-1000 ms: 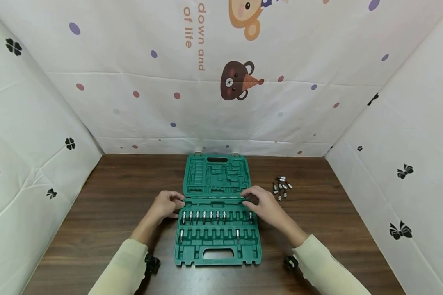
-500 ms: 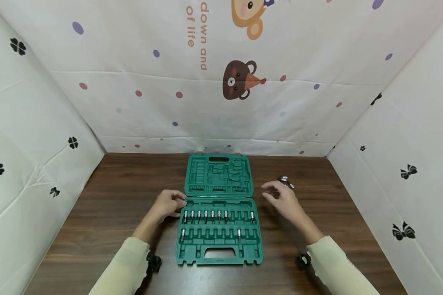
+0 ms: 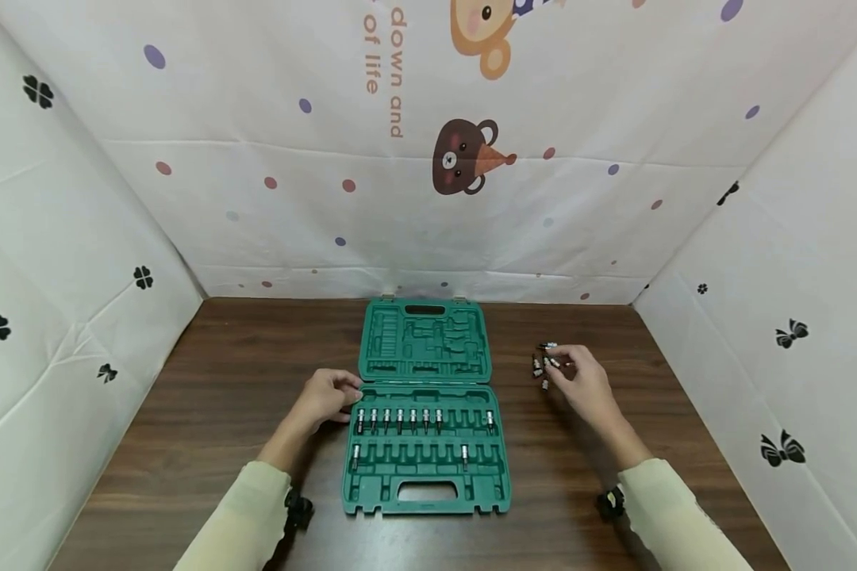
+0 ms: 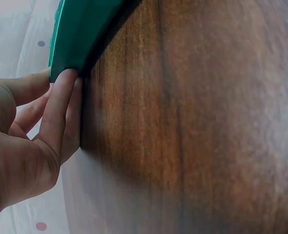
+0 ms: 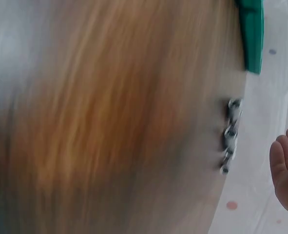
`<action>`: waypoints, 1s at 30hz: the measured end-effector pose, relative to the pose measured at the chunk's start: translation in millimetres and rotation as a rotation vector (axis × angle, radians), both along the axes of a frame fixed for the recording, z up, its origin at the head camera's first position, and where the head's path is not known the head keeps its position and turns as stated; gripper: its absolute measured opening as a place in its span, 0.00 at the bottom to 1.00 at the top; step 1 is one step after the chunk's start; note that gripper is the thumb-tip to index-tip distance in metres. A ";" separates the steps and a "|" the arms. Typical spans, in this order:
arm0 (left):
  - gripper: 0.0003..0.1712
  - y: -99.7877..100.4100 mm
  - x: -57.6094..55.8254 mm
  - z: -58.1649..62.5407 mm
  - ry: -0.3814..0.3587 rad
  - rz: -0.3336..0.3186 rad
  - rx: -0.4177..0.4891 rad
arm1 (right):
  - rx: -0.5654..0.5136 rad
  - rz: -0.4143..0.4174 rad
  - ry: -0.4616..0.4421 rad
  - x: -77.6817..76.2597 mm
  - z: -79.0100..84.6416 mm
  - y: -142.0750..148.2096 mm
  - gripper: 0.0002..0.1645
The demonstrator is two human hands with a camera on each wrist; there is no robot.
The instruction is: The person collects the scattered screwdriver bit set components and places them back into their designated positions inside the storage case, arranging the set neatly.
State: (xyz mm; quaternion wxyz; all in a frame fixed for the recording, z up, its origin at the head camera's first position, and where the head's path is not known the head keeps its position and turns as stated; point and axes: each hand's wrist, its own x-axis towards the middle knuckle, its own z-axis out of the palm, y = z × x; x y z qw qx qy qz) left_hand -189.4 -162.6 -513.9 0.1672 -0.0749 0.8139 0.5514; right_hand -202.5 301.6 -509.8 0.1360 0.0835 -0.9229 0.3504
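A green plastic tool case (image 3: pixel 373 488) lies opened flat, with several bit sockets (image 3: pixel 400 420) upright in its near half. My left hand (image 3: pixel 326 394) pinches the left edge of this half near the hinge. In the left wrist view, the thumb and fingertips (image 4: pixel 66 78) sit at the corner of the green case (image 4: pixel 87 29). My right hand (image 3: pixel 587 386) is over a small pile of loose bit sockets (image 3: pixel 538 369), thumb and forefinger apart and close to them. Those loose bit sockets (image 5: pixel 231 131) appear blurred in the right wrist view, beside the relaxed fingers.
The case lid (image 3: pixel 424 337) lies back toward the patterned cloth wall (image 3: pixel 293 214), its moulded recesses facing up. Dark wood tabletop (image 3: pixel 257 341) surrounds the case. Light cloth walls also rise at left and right.
My right hand has left the case's right edge near the hinge and travelled right to the loose bit sockets. The left hand still grips the case edge.
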 end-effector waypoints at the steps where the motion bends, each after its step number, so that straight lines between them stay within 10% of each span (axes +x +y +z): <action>1: 0.11 0.0 -0.3 -0.2 0.000 0.000 -0.001 | 0.005 -0.011 0.001 -1.4 -1.1 4.0 0.16; 30: 0.12 -0.6 -1.0 1.7 -0.019 -0.007 0.008 | 0.142 -0.058 -0.253 -38.5 -28.3 47.0 0.22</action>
